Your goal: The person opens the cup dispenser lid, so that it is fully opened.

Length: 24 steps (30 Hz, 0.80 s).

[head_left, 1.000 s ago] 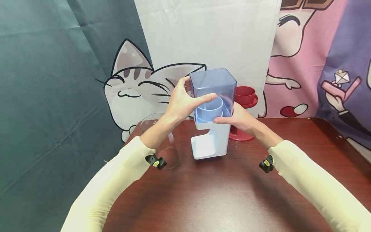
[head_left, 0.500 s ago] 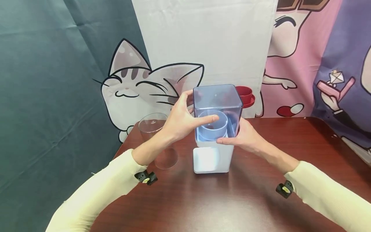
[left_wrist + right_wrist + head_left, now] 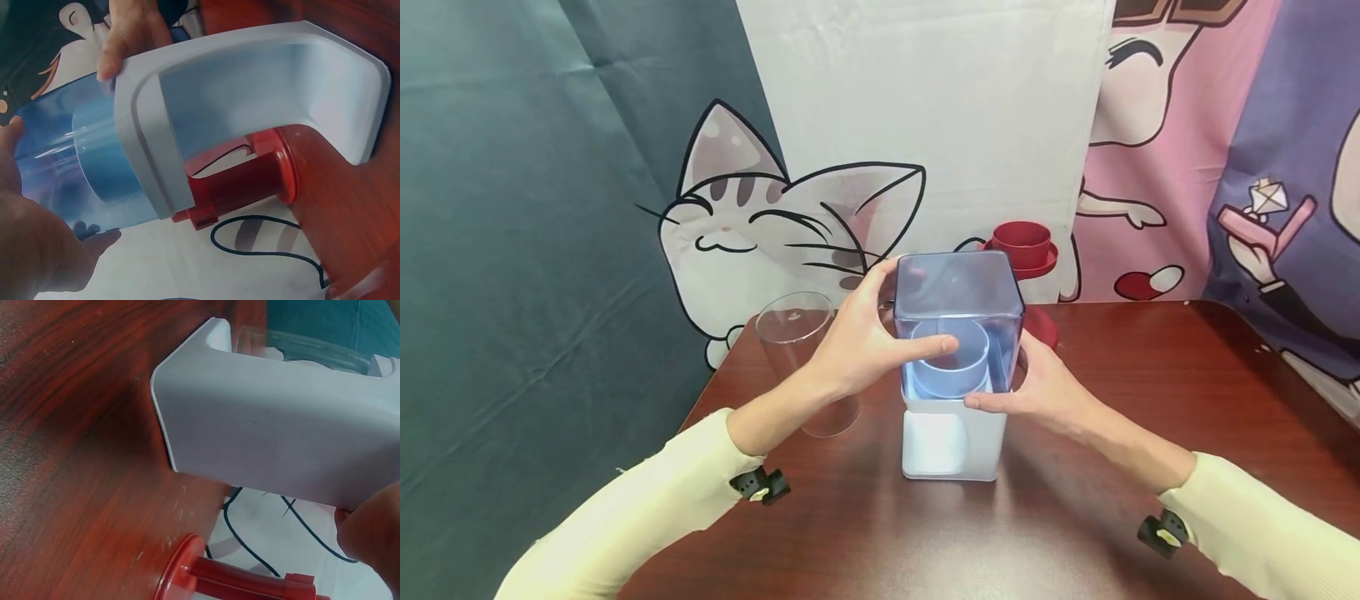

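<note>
Both hands hold a dispenser-like unit with a white C-shaped stand [image 3: 955,446] and a see-through blue box-shaped cover [image 3: 958,283]. Inside the cover sits a round blue-looking cup part [image 3: 951,375]. My left hand [image 3: 865,337] grips the cover's left side, thumb across its front. The right hand [image 3: 1037,383] grips the lower right side, thumb along the seam with the stand; its other fingers are mostly hidden. In the left wrist view the stand [image 3: 244,81] shows its open middle. The right wrist view has the stand's plain side [image 3: 269,425] close to the tabletop; contact is hard to tell.
A clear cylinder [image 3: 793,329] stands on the left of the brown table [image 3: 1120,400], partly behind the left forearm. Behind the unit is a red stand with a cup-shaped top [image 3: 1022,242]. A printed cloth [image 3: 970,100] hangs at the back.
Both hands have brought the unit lower and nearer to me, and its top now faces the head camera more. The red stand behind it shows more than half a second ago.
</note>
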Each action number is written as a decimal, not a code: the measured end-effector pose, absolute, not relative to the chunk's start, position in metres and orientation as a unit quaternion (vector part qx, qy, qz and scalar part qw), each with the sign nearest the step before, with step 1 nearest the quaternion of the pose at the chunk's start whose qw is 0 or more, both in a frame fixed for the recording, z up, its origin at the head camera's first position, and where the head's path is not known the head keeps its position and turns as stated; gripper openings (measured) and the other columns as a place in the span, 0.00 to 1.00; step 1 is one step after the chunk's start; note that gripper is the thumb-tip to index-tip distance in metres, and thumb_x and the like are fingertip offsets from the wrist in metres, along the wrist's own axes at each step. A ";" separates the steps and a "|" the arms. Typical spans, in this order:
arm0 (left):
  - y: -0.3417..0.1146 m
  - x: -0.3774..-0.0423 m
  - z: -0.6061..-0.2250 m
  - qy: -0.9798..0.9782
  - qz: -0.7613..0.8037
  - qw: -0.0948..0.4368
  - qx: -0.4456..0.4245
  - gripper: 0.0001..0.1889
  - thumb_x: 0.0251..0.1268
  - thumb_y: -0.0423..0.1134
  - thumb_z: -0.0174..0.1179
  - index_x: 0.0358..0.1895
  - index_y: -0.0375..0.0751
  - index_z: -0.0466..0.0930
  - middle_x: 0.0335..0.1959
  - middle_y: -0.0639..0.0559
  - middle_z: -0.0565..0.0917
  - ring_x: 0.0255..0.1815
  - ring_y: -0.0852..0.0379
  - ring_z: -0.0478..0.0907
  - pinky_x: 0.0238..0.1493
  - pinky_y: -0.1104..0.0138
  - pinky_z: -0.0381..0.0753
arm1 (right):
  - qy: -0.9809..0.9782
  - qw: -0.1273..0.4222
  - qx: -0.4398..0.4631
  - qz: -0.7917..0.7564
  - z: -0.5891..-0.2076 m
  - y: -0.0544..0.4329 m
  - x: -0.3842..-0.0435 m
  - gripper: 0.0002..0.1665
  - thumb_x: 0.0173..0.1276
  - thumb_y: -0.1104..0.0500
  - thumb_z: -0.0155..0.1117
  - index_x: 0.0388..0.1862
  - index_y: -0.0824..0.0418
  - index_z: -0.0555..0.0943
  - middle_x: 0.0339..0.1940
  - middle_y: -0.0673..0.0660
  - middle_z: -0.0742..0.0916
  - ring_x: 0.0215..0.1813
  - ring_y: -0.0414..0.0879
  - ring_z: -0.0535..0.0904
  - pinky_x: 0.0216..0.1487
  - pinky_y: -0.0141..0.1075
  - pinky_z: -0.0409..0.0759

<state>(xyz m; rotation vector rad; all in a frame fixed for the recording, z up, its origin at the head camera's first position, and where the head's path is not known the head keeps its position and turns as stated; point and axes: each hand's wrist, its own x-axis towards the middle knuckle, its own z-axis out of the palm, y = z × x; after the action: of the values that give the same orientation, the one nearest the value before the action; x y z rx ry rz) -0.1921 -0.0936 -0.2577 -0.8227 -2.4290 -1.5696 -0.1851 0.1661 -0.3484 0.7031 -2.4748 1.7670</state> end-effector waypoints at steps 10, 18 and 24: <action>-0.098 -0.190 -0.262 -0.801 -0.523 0.061 -0.286 0.48 0.53 0.47 0.83 0.77 0.54 0.65 0.62 0.59 0.80 0.56 0.57 0.83 0.58 0.60 0.86 | -0.791 -0.002 0.218 0.572 -0.349 0.166 -0.177 0.56 0.60 0.54 0.84 0.81 0.52 0.62 0.69 0.56 0.79 0.69 0.58 0.78 0.60 0.43 0.86; -0.099 -0.192 -0.267 -0.802 -0.520 0.055 -0.289 0.48 0.55 0.47 0.82 0.78 0.55 0.63 0.64 0.59 0.78 0.62 0.58 0.79 0.64 0.57 0.82 | -0.794 -0.003 0.210 0.570 -0.353 0.166 -0.175 0.54 0.60 0.54 0.84 0.80 0.53 0.64 0.68 0.57 0.80 0.69 0.58 0.77 0.60 0.44 0.86; -0.101 -0.195 -0.269 -0.799 -0.514 0.062 -0.305 0.49 0.55 0.47 0.82 0.78 0.56 0.63 0.64 0.60 0.78 0.62 0.59 0.78 0.64 0.57 0.82 | -0.797 -0.001 0.213 0.565 -0.354 0.166 -0.176 0.52 0.61 0.54 0.83 0.80 0.53 0.65 0.69 0.56 0.80 0.71 0.58 0.75 0.63 0.51 0.84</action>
<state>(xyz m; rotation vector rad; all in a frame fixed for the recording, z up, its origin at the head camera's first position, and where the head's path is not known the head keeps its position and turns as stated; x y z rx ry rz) -0.1948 -0.1009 -0.2691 -0.9213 -2.4171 -1.5553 -0.1759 0.1663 -0.3540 0.6691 -2.5057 1.7756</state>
